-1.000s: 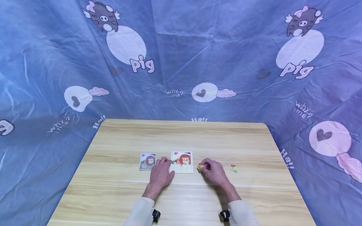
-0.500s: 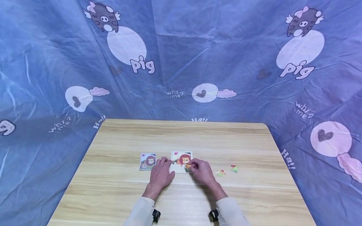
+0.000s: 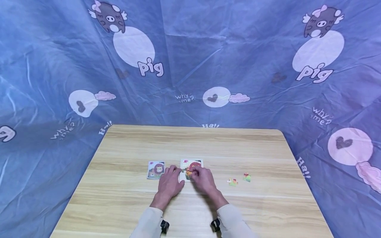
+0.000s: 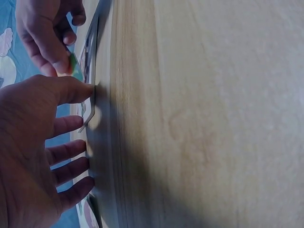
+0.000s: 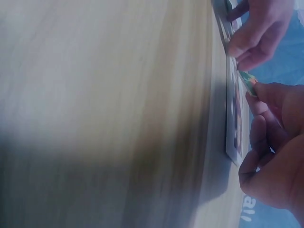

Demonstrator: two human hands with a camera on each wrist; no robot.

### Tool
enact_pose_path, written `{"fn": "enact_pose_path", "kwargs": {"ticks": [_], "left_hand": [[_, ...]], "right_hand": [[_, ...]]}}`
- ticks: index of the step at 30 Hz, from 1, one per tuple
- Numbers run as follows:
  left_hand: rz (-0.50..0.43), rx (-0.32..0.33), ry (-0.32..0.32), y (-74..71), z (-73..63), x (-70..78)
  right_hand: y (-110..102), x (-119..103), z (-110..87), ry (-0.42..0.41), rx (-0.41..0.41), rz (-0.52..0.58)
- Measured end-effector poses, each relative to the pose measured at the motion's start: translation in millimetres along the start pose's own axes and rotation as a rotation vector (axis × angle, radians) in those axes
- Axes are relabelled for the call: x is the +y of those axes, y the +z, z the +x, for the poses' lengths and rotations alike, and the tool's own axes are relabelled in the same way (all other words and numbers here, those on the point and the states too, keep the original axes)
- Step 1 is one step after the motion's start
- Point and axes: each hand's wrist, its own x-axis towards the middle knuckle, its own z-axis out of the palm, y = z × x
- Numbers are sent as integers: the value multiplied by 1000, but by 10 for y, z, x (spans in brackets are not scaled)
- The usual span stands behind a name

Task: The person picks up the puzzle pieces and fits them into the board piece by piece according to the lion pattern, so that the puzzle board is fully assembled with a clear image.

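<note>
My right hand (image 3: 204, 180) pinches a green-and-orange jigsaw piece (image 3: 188, 174) between thumb and fingers, over the lower left part of a white-framed puzzle tray (image 3: 201, 162). The lion picture in the tray is partly covered by this hand. In the right wrist view the piece (image 5: 248, 81) is tilted, its lower end close over the tray. My left hand (image 3: 171, 181) rests at the tray's left side, fingers extended. Its thumb touches the tray's near edge in the left wrist view, where the tray frame (image 4: 89, 114) is seen edge-on.
Left of the tray lies a card (image 3: 155, 170) with a lion picture, partly behind my left hand. Two loose jigsaw pieces lie to the right, a multicoloured piece (image 3: 232, 182) and a red-and-green piece (image 3: 247, 177). Blue printed cloth (image 3: 190, 66) surrounds the wooden table (image 3: 134, 142).
My right hand has carried the jigsaw piece leftward from the table right of the tray to over the tray's lower left. One loose piece behind it came into view. My left hand stayed put.
</note>
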Motion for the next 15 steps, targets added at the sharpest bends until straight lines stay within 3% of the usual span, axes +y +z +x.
{"fn": "enact_pose_path", "kwargs": {"ticks": [15], "left_hand": [[3,30,15,7,-6,0]], "right_hand": [[179,-146,56,50,62,-41]]}}
